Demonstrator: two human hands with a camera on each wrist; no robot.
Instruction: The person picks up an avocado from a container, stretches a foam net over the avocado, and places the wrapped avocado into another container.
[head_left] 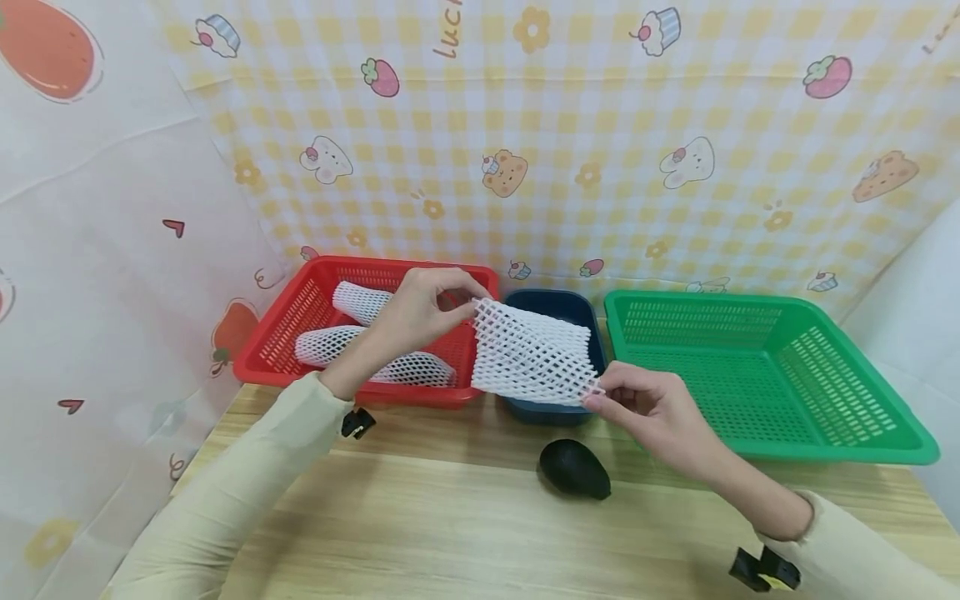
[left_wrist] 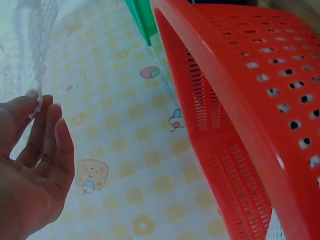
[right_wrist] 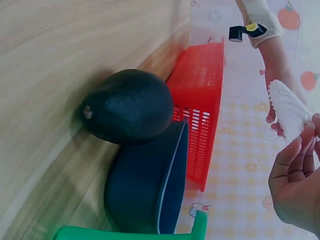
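Observation:
A white foam net sleeve [head_left: 532, 354] is stretched out flat between my two hands, over the dark blue basin [head_left: 551, 302]. My left hand [head_left: 420, 312] pinches its upper left corner between thumb and fingertips. At the lower right corner, my right hand [head_left: 660, 408] pinches the mesh the same way. In the left wrist view the foam net [left_wrist: 32, 50] hangs up from the left fingertips. On the table in front of the basin lies a dark avocado [head_left: 575, 469], bare of any net; it looms large in the right wrist view [right_wrist: 131, 106].
At the left a red basket [head_left: 367, 398] holds several dark items in white foam nets [head_left: 412, 369]. To the right stands a green basket [head_left: 750, 375]. The wooden table [head_left: 420, 525] runs along the front, and a checked cloth [head_left: 555, 208] hangs behind.

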